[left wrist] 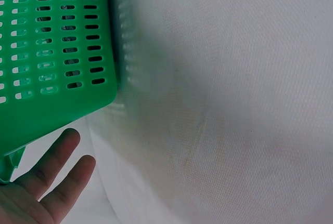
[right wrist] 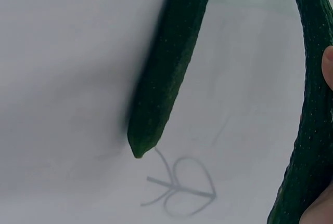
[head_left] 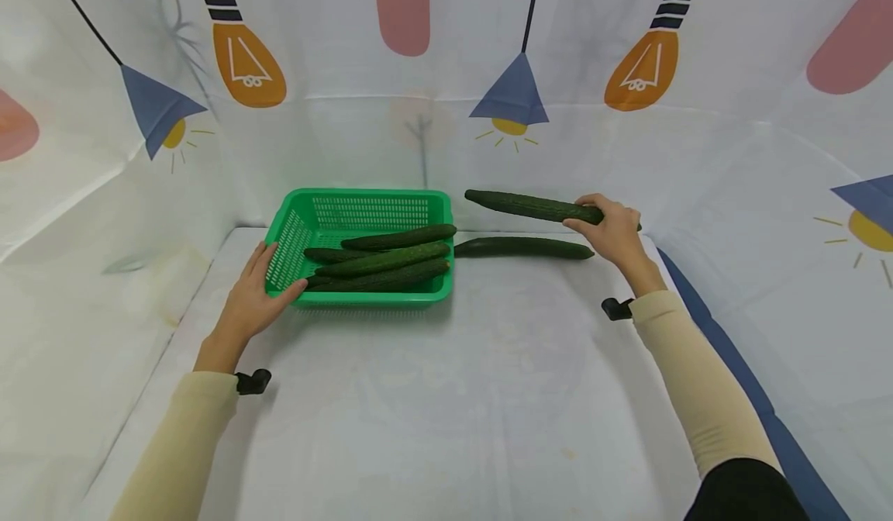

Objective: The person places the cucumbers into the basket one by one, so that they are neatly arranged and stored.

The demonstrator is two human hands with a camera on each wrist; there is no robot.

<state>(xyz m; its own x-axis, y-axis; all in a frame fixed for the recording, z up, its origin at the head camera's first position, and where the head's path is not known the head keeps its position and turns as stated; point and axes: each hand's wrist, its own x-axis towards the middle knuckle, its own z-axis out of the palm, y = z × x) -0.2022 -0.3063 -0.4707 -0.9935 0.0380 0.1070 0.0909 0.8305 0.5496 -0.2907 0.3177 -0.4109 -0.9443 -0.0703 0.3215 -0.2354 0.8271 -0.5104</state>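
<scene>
A long dark green cucumber (head_left: 519, 205) hangs above the table, gripped near its right end by my right hand (head_left: 610, 230); the same hand shows only in part at the edge of the right wrist view. Below it another cucumber (head_left: 526, 247) lies on the table, its left end against the green basket (head_left: 373, 301). Several cucumbers (head_left: 387, 260) lie inside that basket. My left hand (head_left: 251, 300) rests at the basket's front left corner, thumb on the front rim and fingers along the left side. In the left wrist view, two fingers (left wrist: 67, 185) extend straight beside the basket wall.
A white cloth covers the table (head_left: 453, 397). Behind it hangs a white curtain (head_left: 335, 141) printed with lamps and bulbs. Along the table's right side runs a dark blue strip (head_left: 725, 350).
</scene>
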